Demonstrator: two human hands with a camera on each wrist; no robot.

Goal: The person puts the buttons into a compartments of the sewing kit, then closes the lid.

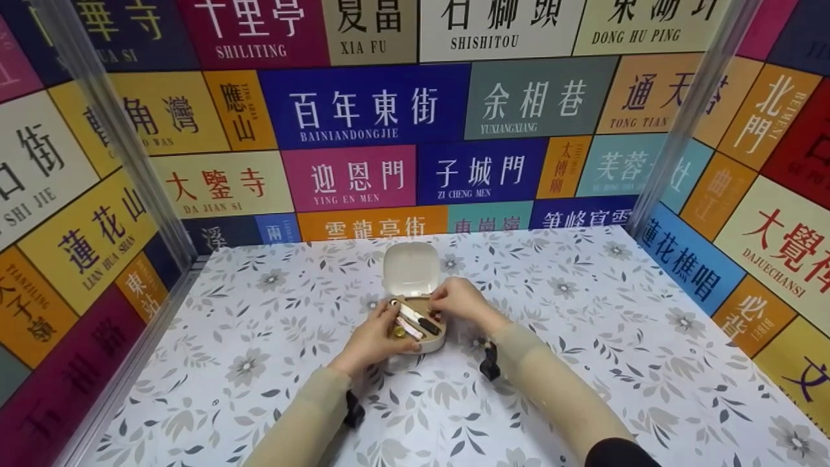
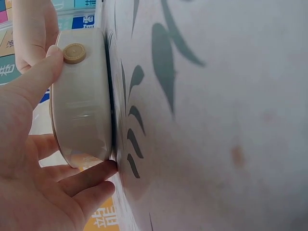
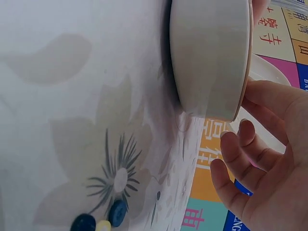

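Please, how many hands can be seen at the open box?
2. The left hand holds the box at its left side; the right hand is at its right rim. No others are visible.

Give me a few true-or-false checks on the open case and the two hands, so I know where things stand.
1. The lid of the case stands open. True.
2. The left hand is lifted clear of the case. False: it holds the case at its side, with the thumb by the round button.
3. The right hand is at the right side of the case. True.
4. The tabletop has a floral pattern. True.
5. The black-and-white item lies on the tabletop beside the case. False: it lies inside the case.
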